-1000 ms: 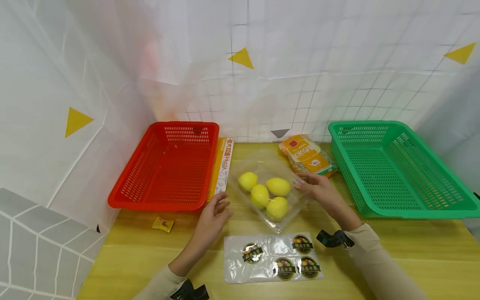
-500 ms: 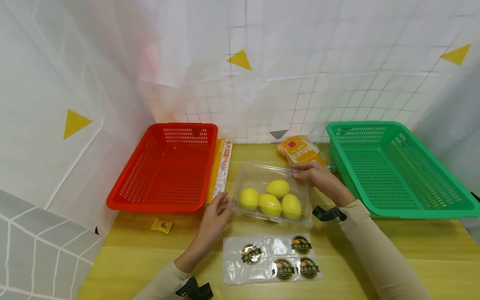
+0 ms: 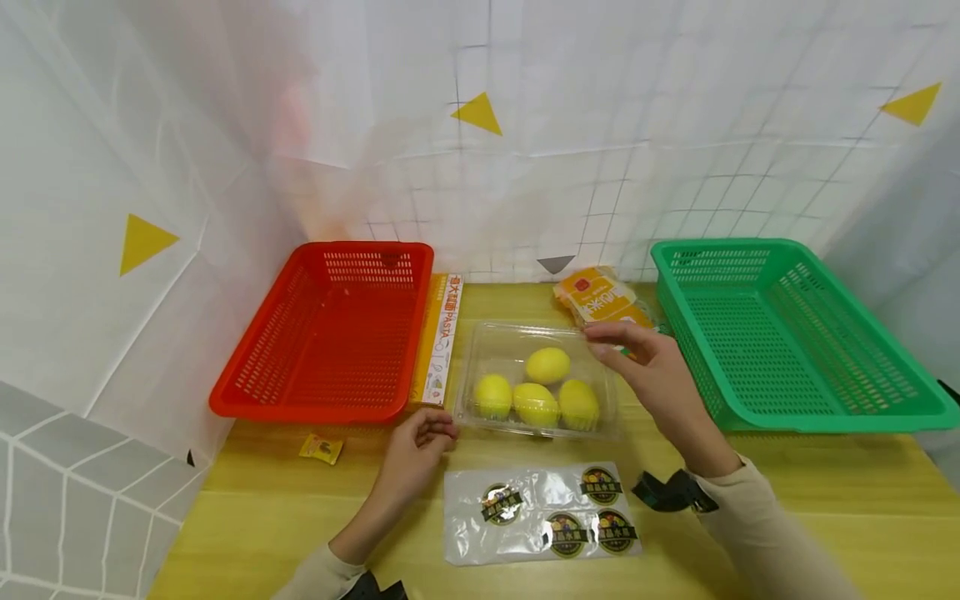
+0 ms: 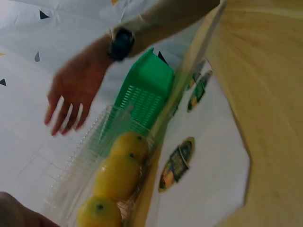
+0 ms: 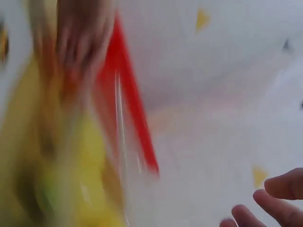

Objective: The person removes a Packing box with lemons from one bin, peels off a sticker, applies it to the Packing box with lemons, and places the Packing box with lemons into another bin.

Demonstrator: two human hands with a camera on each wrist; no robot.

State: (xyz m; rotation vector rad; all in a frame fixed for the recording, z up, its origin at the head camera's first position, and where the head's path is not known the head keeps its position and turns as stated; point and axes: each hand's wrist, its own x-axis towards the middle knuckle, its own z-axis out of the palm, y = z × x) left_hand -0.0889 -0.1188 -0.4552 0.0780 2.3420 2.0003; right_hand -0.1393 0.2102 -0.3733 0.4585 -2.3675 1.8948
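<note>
Right hand (image 3: 660, 383) fingers spread, above clear box's (image 3: 497, 346) back-right corner. Left hand (image 3: 412, 454) loosely curled at its front-left corner; can't tell if touching. Box, four lemons (image 3: 536, 405) inside, sits mid-table (image 3: 847, 492), between red basket (image 3: 337, 358) and green basket (image 3: 757, 358).

The right hand (image 3: 660, 382) partly hides the packet (image 3: 598, 298), while lemons (image 5: 92, 156) and the left hand (image 5: 85, 33) blur in the right wrist view.
</note>
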